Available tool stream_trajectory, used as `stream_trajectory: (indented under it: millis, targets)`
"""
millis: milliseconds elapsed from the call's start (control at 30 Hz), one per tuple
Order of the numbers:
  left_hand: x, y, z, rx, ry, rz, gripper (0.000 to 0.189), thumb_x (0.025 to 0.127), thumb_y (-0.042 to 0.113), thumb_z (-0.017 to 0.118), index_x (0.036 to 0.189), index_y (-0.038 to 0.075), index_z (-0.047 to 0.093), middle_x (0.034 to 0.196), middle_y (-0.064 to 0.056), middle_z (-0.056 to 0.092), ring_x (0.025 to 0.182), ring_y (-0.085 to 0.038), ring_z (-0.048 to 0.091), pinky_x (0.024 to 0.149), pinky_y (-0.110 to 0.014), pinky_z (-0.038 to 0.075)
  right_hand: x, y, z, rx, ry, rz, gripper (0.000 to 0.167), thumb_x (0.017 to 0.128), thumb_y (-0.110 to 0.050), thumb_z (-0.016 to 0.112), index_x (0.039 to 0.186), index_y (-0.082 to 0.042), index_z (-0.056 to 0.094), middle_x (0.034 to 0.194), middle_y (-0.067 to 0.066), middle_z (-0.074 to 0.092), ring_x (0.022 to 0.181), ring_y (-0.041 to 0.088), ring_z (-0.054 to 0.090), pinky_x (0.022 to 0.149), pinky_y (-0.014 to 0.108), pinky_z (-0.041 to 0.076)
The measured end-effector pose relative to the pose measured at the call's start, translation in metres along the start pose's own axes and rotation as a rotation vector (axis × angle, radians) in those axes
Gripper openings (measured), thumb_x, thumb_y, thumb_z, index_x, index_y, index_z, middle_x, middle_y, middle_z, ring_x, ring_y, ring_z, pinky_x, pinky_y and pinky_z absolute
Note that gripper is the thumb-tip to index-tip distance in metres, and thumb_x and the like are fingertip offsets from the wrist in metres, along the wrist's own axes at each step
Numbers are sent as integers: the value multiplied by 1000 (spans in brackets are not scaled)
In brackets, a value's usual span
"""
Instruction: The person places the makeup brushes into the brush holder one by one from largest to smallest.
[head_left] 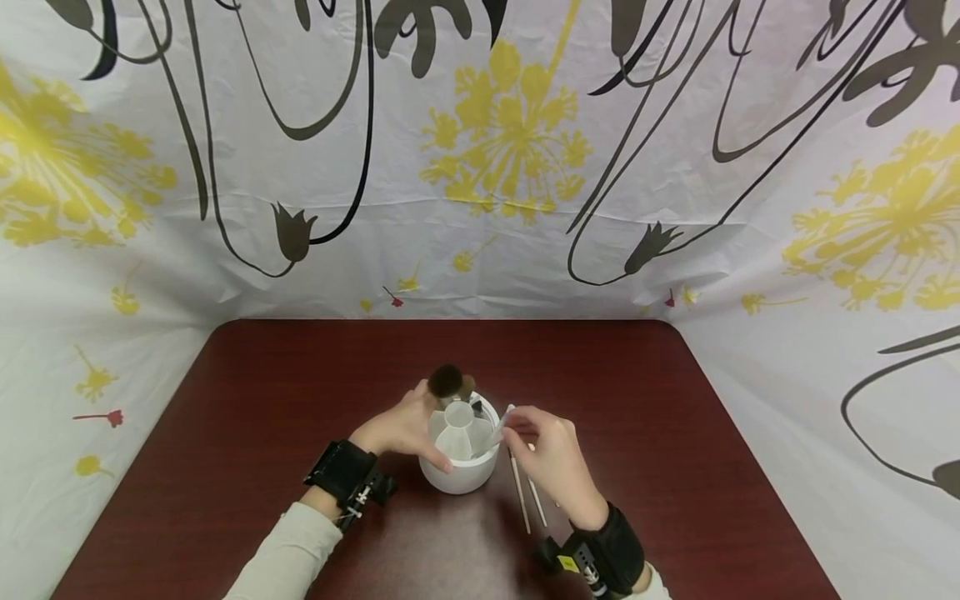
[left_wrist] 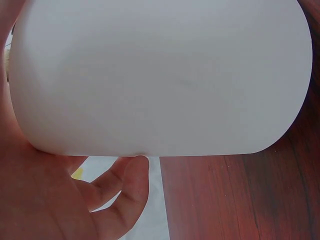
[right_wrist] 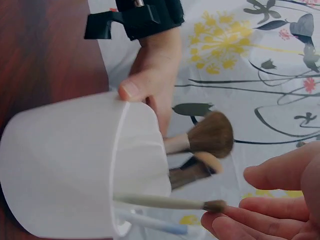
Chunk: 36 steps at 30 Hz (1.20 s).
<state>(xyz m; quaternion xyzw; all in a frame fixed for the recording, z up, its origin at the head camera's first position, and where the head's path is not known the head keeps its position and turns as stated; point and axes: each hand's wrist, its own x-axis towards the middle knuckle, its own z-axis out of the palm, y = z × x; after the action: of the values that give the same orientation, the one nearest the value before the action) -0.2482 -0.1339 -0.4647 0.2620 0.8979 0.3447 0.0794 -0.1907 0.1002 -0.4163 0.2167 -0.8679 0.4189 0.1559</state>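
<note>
A round white makeup brush holder (head_left: 459, 477) with inner compartments stands near the middle of the table. My left hand (head_left: 405, 427) grips it from the left, thumb on the near rim; its curled fingers show below the holder's pale wall (left_wrist: 165, 85) in the left wrist view. Inside stand a large fluffy makeup brush (right_wrist: 212, 135), a flat wider brush (right_wrist: 192, 172), a slim pale-handled brush (right_wrist: 160, 201) and a white-and-blue stick (right_wrist: 155, 221). At the right rim, fingertips of my right hand (head_left: 551, 454) touch the slim brush's tip, with the thumb apart from it.
Two slim pale sticks (head_left: 520, 493) lie on the dark red-brown table (head_left: 345, 358) right of the holder, partly under my right hand. A white patterned cloth (head_left: 480, 250) hangs behind the table and along its sides.
</note>
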Motion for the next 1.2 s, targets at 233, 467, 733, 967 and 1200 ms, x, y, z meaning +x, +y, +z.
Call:
stream_trajectory:
  millis: [233, 467, 733, 967, 1200]
  targets:
    - [0, 0, 0, -7, 4, 22, 101, 41, 45, 86, 127, 17, 41, 118, -14, 41, 109, -31, 39, 89, -52, 32, 2, 15, -15, -66, 48, 14, 16, 78, -3, 67, 93, -1, 65, 84, 7, 67, 73, 13, 64, 62, 26, 52]
    - [0, -1, -1, -12, 0, 28, 103, 41, 45, 86, 129, 16, 40, 121, -16, 39, 113, -32, 37, 92, -53, 30, -2, 63, -15, -141, 53, 33, 16, 83, -4, 62, 98, 1, 64, 85, 9, 66, 75, 19, 63, 66, 31, 50]
    - [0, -1, 0, -2, -7, 10, 102, 41, 45, 86, 128, 16, 41, 120, -15, 40, 111, -30, 38, 91, -52, 30, 1, 62, -20, -286, -31, 218, 22, 78, -1, 63, 98, 7, 61, 85, 16, 63, 74, 25, 62, 60, 34, 50]
    - [1, -2, 0, -8, -10, 10, 102, 41, 46, 86, 128, 18, 40, 122, -14, 39, 114, -30, 37, 93, -51, 30, -9, 89, -10, -371, -174, 303, 29, 77, -4, 66, 101, 10, 58, 89, 23, 60, 63, 23, 56, 51, 30, 42]
    - [2, -2, -1, -1, -10, 6, 102, 41, 46, 86, 128, 18, 41, 120, -14, 40, 113, -30, 37, 93, -51, 30, -15, 104, -4, -338, -299, 420, 31, 76, -7, 67, 101, 8, 58, 80, 16, 58, 56, 16, 47, 51, 30, 38]
